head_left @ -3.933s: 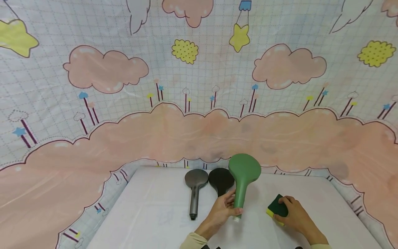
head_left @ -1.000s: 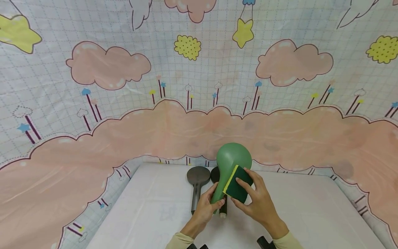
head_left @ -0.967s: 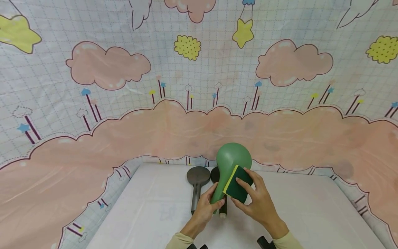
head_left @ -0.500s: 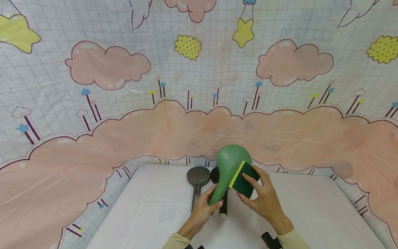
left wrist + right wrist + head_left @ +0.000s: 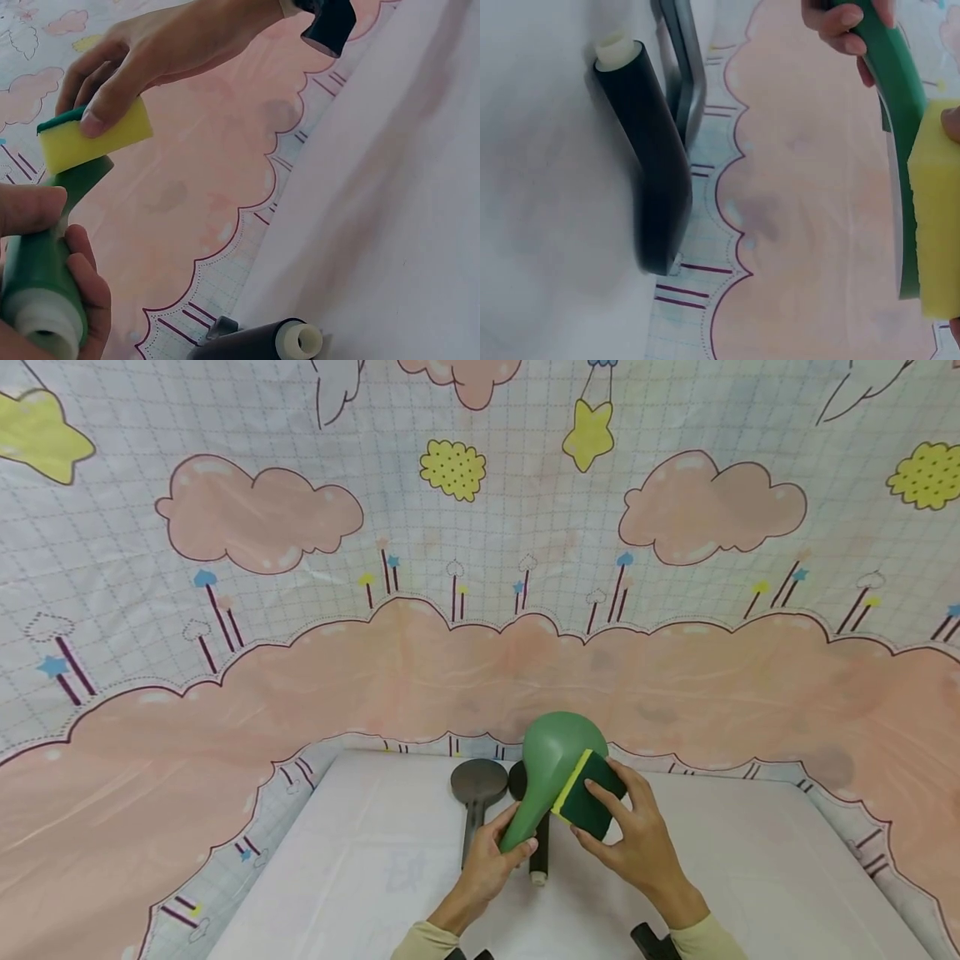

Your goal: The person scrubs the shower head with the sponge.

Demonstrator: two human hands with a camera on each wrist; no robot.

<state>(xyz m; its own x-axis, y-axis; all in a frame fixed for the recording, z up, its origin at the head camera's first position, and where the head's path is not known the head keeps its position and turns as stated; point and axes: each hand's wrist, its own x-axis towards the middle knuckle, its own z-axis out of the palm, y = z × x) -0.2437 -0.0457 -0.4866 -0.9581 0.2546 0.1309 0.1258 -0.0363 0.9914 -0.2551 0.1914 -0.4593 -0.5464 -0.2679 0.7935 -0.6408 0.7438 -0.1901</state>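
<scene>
My left hand (image 5: 483, 864) grips the handle of a green hand shower head (image 5: 557, 747), raised over the table and tilted with its round head up and to the right. In the left wrist view, the white threaded end of its handle points toward the camera. Thumb and fingers of my right hand (image 5: 641, 831) pinch a sponge (image 5: 592, 800) by its edges, dark green scouring side outward. The yellow side (image 5: 937, 217) lies against the back of the shower head in the right wrist view. The shower head's spray face is turned away and hidden.
Behind my left hand, a grey shower head (image 5: 478, 783) lies on the white table (image 5: 360, 852). A black shower head (image 5: 538, 852) lies beside it, partly covered by the green one. A patterned cloth (image 5: 450, 681) with clouds and stars hangs behind and around the table.
Since the earliest frame, my right hand has lifted the sponge from the table to the shower head, which has tilted. Over the last second the sponge has shifted slightly right, the shower head slightly down.
</scene>
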